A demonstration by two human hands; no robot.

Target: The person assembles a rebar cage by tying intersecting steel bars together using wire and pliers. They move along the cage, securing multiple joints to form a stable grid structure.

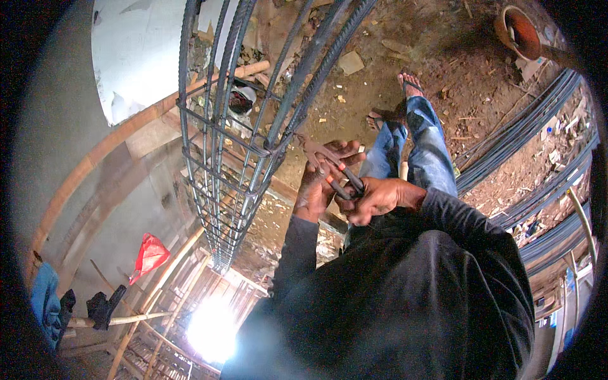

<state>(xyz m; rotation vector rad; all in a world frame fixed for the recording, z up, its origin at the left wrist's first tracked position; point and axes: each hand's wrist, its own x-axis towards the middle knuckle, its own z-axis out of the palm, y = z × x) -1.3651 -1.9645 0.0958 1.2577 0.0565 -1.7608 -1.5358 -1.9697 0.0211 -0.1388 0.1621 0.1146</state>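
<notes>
While your fingers [347, 166] close round the pincer tool [329, 166], L hand [320, 183] near the head and R hand [373, 199] clamped on the handles, its tip sits at the rebar cage [234, 145], just beside a stirrup crossing. Stirrups look set along the cage w/ many crossings beyond, so I'd judge tying partway. No labels seen; a red bag [150, 253] hangs low left, an orange bucket [518, 30] top right.

Dirt ground [481, 82] strewn with wood scraps, rebar bundles [532, 120], orange pot [520, 31]
</notes>
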